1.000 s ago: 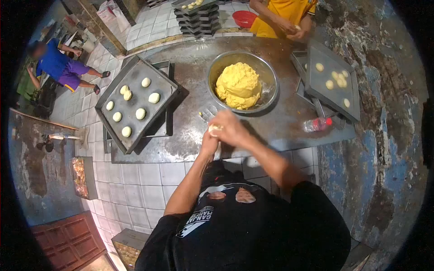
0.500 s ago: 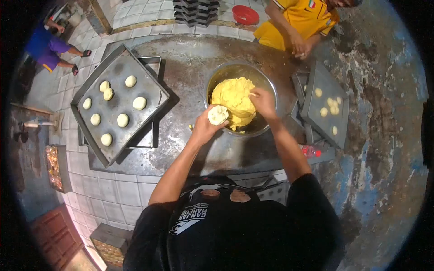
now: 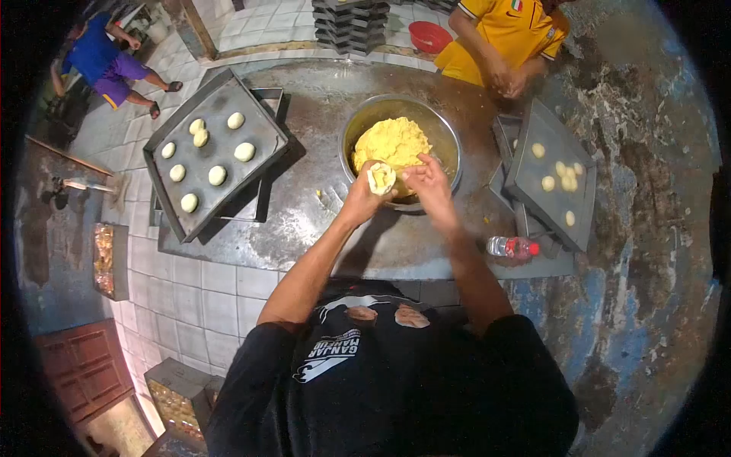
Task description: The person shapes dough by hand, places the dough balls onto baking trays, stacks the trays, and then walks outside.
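My left hand (image 3: 361, 202) is closed around a cupped piece of pale dough (image 3: 390, 175), held over the near edge of a steel bowl (image 3: 451, 141). Yellow filling (image 3: 380, 178) now sits inside the dough's hollow. Just right of it is my right hand (image 3: 432, 189), its fingers apart and nothing visible between them. A large mound of the same yellow filling (image 3: 392, 143) lies in the bowl, partly hidden by my hands.
Dough balls sit on a left tray (image 3: 209, 152) and a right tray (image 3: 525, 179), both on other trays. A bottle (image 3: 509, 247) lies near the table's front edge. Across the table is a person in yellow (image 3: 506, 42); another person (image 3: 106, 61) stands back left.
My right hand has come from the filling mound toward the dough in my left hand. Yellow filling now shows in the dough's hollow. The view has shifted, showing more of the bottle.
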Demonstrator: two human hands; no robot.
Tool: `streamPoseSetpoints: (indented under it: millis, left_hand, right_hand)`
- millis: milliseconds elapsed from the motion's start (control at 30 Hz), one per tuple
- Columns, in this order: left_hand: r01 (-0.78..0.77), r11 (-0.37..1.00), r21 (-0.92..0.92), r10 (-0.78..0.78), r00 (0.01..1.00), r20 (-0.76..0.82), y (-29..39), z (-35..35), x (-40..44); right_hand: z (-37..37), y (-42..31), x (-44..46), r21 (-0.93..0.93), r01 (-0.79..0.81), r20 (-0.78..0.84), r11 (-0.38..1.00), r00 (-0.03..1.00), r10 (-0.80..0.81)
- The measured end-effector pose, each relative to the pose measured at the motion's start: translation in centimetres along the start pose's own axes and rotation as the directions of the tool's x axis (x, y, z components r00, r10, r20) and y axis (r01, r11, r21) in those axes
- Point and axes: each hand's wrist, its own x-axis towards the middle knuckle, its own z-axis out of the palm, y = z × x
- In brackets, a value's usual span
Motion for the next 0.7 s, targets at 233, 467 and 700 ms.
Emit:
streamPoseSetpoints:
  millis: [233,467,700]
  left_hand:
    - [-0.061,0.993,0.102,0.075,0.988,-0.133,1.9,2.2,-5.9]
    - [0.205,0.801,-0.563,-0.284,0.957,-0.056,5.3,2.2,-10.9]
    - [0.147,0.980,-0.135,-0.175,0.958,-0.229,7.1,1.6,-13.6]
  right_hand:
    - [2.8,-2.3,-8.1,-0.660,0.671,0.432,0.339,0.707,-0.560]
    - [2.2,-0.8,-11.2,-0.312,0.425,0.211,0.850,0.903,-0.375]
    - [3.1,1.0,-10.1,0.481,-0.097,0.214,0.871,0.977,-0.009]
